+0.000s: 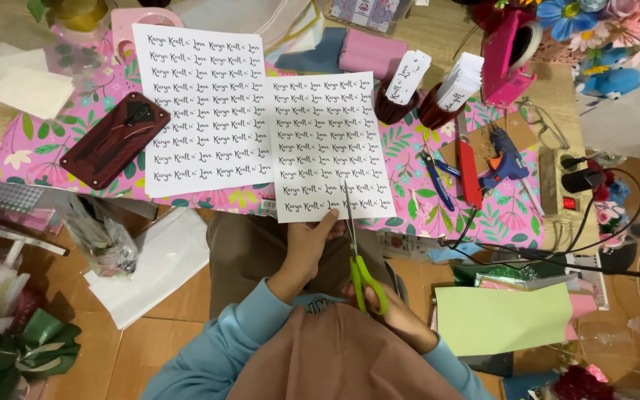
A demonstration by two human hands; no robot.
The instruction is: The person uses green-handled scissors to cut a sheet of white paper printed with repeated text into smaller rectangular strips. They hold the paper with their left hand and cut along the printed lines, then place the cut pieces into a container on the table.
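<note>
The left hand pinches the near edge of a white paper sheet printed with rows of black script labels, thumb on top, holding it flat where it overhangs the near edge of the low table. The right hand is clenched through the loops of a pair of scissors with lime-green plastic handles; their steel blades point away from the person and have entered the sheet's near edge just right of the left thumb, between two columns of labels.

The sheet lies on pink floral wrapping paper that covers the table. A second, larger white printed label sheet lies just to its left, the two edges touching or slightly overlapping. Farther left rests a dark red and black phone case, tilted. To the right of the cut sheet lie a blue-handled pen-like tool, a red flat cutter and a blue hot-glue gun, near one another. Beyond them stand two dark cups stuffed with cut white label strips, and a pink tape dispenser at the far right. A pale green paper sheet lies on the floor to the right of the right hand.
</note>
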